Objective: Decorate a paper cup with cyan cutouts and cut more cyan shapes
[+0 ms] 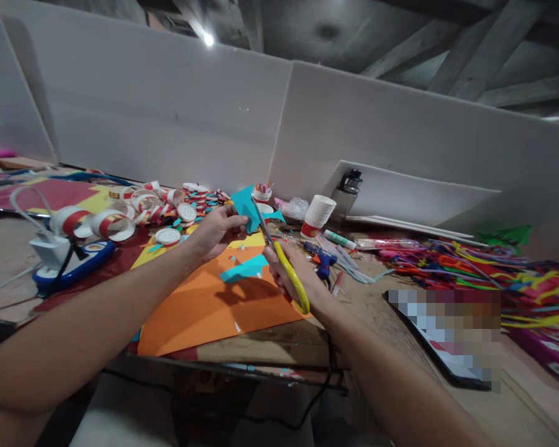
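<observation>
Closest to the near edge of the tabletop [368,304] lies an orange sheet [200,310], with a loose teal scrap [245,270] resting on its far part. Toward the near right corner a dark flat screen [428,351] lies face up, its picture too blurred to read. Both bare forearms reach in over the near edge, above the orange sheet. The right hand [293,276] has its fingers through the yellow handles of the scissors [286,270], its grip closed round them. The blades point up and away to meet the teal paper [243,208]; I cannot tell how far they are parted. The left hand [217,233] holds that teal paper up off the tabletop, roughly over its middle, the grip pinching the paper's left side between thumb and fingertips. Just behind the right hand lies a blue glue gun [325,261]. Further back, near the far edge, stand a stack of paper cups [319,214] and a dark bottle [349,189]. Red-and-white paper rings [114,223] are heaped toward the far left corner, and a tangle of coloured strips [484,270] covers the right side. White boards [168,118] rise behind the far edge.
</observation>
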The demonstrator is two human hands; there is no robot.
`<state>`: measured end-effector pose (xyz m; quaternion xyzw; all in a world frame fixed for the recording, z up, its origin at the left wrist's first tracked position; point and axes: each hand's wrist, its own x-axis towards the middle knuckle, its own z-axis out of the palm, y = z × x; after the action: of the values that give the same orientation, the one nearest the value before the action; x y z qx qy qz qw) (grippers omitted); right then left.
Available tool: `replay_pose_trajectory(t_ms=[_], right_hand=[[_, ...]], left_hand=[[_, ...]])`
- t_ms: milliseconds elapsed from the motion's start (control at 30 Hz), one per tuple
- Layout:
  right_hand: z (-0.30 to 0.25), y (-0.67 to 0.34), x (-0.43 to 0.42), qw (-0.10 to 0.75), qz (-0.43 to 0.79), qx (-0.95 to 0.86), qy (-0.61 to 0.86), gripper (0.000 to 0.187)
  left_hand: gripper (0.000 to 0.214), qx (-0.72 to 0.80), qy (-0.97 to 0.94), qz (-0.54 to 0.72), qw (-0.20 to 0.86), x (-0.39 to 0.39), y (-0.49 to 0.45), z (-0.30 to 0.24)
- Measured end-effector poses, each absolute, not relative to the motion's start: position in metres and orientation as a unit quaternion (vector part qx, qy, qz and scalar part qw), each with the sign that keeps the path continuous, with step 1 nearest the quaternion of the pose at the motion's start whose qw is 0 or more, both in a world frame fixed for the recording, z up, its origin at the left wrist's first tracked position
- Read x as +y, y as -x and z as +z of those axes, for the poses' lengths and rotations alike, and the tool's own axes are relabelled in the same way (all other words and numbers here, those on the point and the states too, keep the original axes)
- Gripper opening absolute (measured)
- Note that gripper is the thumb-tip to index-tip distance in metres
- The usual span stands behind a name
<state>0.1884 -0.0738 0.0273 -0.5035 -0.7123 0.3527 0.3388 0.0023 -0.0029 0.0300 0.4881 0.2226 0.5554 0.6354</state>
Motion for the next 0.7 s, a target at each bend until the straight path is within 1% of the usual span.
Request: replay_pose_trajectory(t_ms=[367,500,700], right_hand=[[0.0272,-0.1879,-0.0756,0.341,0.327,-0.721,0.507,0.035],[0.0265,-0.1865,-0.0778,0.341,0.339,-0.724,0.495,0.033],[0.0219,-0.1861,-0.0757,0.345,0.336,-0.730,0.485,0.031]], left_hand=[[0.019,0.221,-0.479,0.551,0.646,0.0009,0.0013,0.0314],[0.019,0.219,-0.485,0.568,0.628,0.0036,0.0035,0.0313],[0.019,0.237,-0.509,0.550,0.618,-0.0038,-0.0010,0.0325]])
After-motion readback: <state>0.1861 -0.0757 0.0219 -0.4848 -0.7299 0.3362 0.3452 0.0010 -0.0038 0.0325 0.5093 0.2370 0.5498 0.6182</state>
